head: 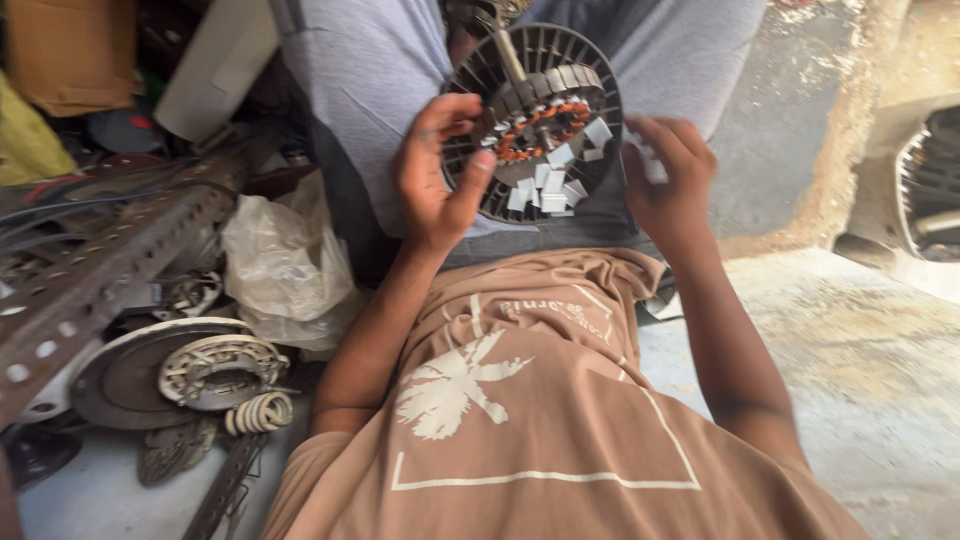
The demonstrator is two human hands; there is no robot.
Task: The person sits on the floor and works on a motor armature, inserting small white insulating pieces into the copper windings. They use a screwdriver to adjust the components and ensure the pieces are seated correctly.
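Note:
A round dark metal motor stator (535, 115) with slotted teeth, orange copper windings and several white insulation strips sticking out rests on my lap, against grey trousers. My left hand (435, 170) grips its left rim, thumb pressed on the front face. Just beside the right rim, my right hand (672, 180) has its fingers closed around a small bunch of white paper strips (652, 165). A metal shaft (508, 55) sticks up from the stator's middle.
On the floor at left lie a perforated steel angle bar (90, 280), a crumpled plastic bag (285, 265), a round motor cover with a second stator (215, 370) and a small wire coil (260, 412). Concrete floor lies at right, with another fan part (930, 185) at the edge.

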